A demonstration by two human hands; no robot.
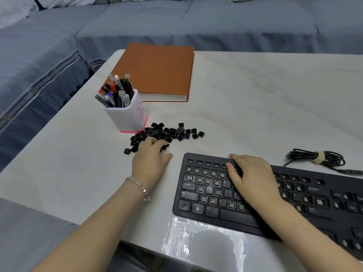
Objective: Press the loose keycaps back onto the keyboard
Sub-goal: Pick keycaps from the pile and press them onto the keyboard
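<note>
Early stage, by my reading. Keyboard [255, 201] has most sockets bare; only a few keys seated. Pile of keycaps [169, 132] sits beside the pen cup [127, 114]. Left hand [150, 160] reaches into the pile; grasp unclear. Right hand [249, 177] lies flat, released, on the keys.

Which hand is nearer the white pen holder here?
Left. The left hand rests on the keycap pile just in front of the pen holder; the right hand lies on the keyboard, farther right.

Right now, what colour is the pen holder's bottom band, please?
Pink-red, on the white square pen holder; head view.
</note>
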